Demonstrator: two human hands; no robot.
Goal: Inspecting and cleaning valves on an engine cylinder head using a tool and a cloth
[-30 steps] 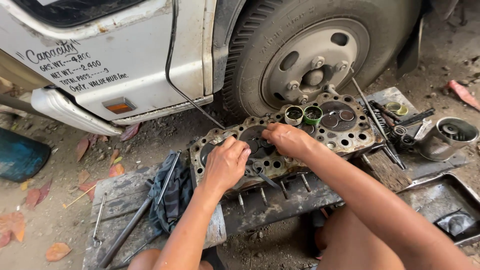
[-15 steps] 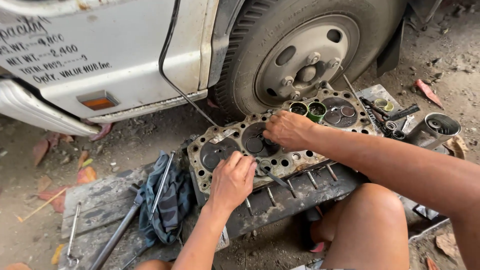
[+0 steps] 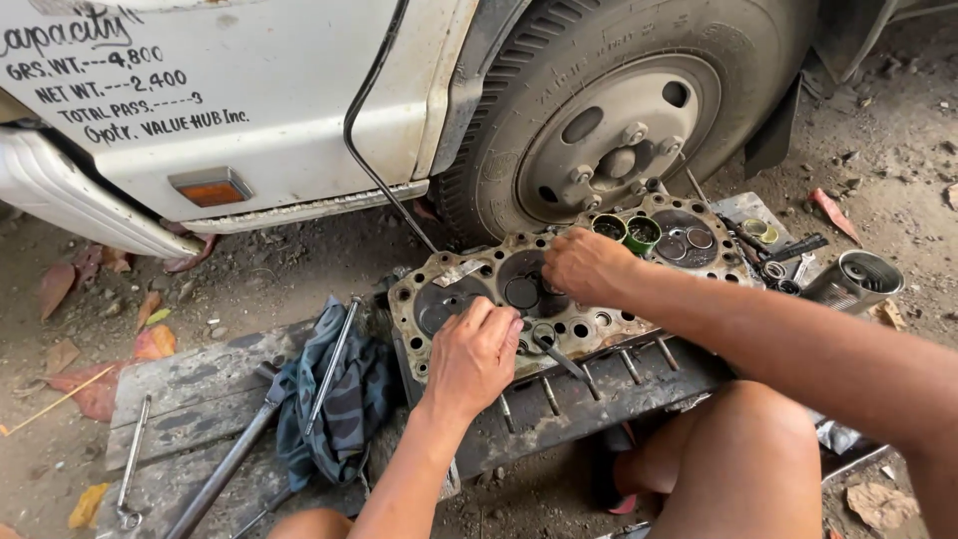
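1. Head view: left hand point(image 3: 474, 354) palm-down on cylinder head point(image 3: 559, 289), fingers curled at its near edge; grip on anything can't tell.
2. Right hand point(image 3: 589, 265) on head's middle, fingers bent over a valve recess; hold unclear.
3. Cyl. head flat on wooden plank point(image 3: 190, 384), just beside truck wheel point(image 3: 614, 120).
4. Camo rag point(image 3: 344, 399) & long bar point(image 3: 225, 464) on plank's left part.
5. Metal cup point(image 3: 853, 282) right of head.

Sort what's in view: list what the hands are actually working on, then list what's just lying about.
In hand:
- engine block part, dirty, with round openings
- left hand resting on it
- right hand pressing near a middle opening
- thin metal tool beside the left hand

Lying about:
- rag
- long bar
- wrench
- metal cup
- truck wheel
- dry leaves
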